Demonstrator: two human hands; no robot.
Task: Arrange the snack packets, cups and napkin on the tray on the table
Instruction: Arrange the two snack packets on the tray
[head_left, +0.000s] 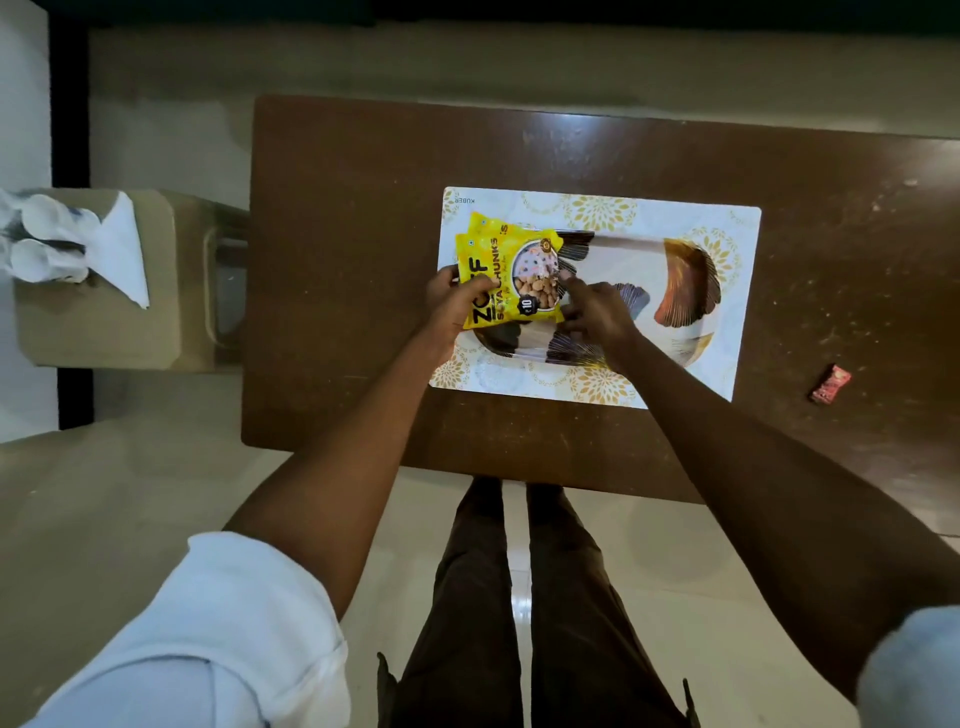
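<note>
I have both hands over the near left end of the tray (691, 353). My left hand (451, 301) is closed on the yellow snack packets (506, 275), thumb across the front face; they sit partly over the tray's left end. My right hand (597, 312) touches their right edge, fingers loosely curled. I judge the packets light, thin, crinkly and slippery: pinch at the sealed edges, not the filled middle. Well apart on the stool (104, 322) to the left lie the cups (41, 244) and napkin (122, 249).
</note>
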